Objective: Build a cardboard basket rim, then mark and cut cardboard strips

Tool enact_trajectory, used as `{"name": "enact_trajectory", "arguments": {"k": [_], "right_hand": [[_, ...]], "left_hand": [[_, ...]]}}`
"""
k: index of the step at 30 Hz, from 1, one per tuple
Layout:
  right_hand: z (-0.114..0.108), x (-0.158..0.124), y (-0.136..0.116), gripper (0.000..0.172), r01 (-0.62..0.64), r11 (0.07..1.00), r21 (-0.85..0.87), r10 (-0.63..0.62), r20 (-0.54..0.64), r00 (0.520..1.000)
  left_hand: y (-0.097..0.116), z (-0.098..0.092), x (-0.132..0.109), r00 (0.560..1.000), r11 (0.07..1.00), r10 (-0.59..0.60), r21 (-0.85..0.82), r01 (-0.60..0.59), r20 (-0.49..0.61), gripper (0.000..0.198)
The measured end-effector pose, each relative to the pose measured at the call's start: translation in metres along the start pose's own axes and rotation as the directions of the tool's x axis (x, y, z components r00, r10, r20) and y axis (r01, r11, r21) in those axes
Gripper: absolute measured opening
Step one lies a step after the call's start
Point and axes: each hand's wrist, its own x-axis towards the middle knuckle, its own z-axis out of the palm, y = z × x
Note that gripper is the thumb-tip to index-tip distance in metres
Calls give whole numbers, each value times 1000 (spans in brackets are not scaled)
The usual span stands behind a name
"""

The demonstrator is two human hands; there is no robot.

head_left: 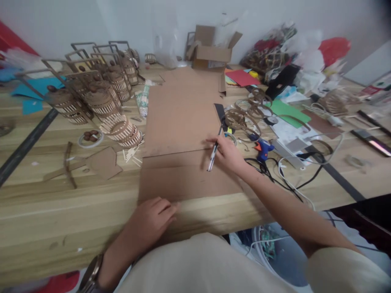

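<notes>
A long brown cardboard sheet (183, 122) lies down the middle of the wooden table (61, 211). My right hand (227, 154) rests on the sheet's right edge with its fingers closed around a pen (213, 156), tip pointing down toward me. My left hand (152, 219) lies flat with fingers together on the sheet's near edge at the table's front. A wristwatch (91, 276) is on my left wrist.
Several small wooden lantern-like baskets (97, 101) stand at the back left. A cardboard cut-out (102, 162) and loose sticks (132, 154) lie left of the sheet. A blue glue gun (263, 148), cables, coloured paper (287, 112) and an open box (210, 51) crowd the right and back.
</notes>
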Motion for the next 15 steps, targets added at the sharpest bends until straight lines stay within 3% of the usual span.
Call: {"name": "enact_trajectory", "arguments": {"k": [5,10,15], "right_hand": [[-5,-13,4,33,-105,994,-32,105,-24,994],[1,10,-3,32,-192,981,19,192,-10,981],[12,40,-14,59,-207,969,132,214,-41,976]], "left_hand": [[2,11,9,997,999,40,-2,-40,-65,23],[0,21,14,996,998,55,7,-55,-70,22],[-9,35,6,988,994,105,8,-105,-117,29]]}}
